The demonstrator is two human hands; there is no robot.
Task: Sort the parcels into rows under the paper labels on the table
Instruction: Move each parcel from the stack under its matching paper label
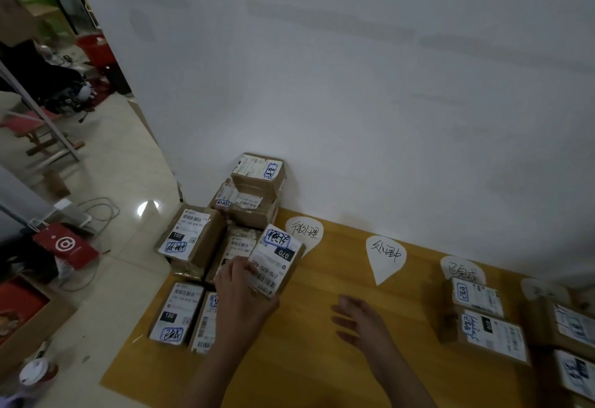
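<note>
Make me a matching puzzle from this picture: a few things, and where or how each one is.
Things:
1 left hand
2 right hand
3 red bag
4 middle paper label

States:
A lies on the floor
B grips a parcel
C open, holds nothing
D on the table, no parcels below it

Pairs: 1-B, 2-C, 3-A, 4-D

Just two arms in shot, both over surface [306, 359]. Left grip [240, 291]: plain bare hand, bare wrist, forearm bare right down to bottom edge of shot. Right grip [357, 319], further right over surface: same deal, bare hand, bare forearm. Both forearms slim-ish. Fingers kinda soft and blurry in dim light, so nails and other fine detail too mushy to call.
</note>
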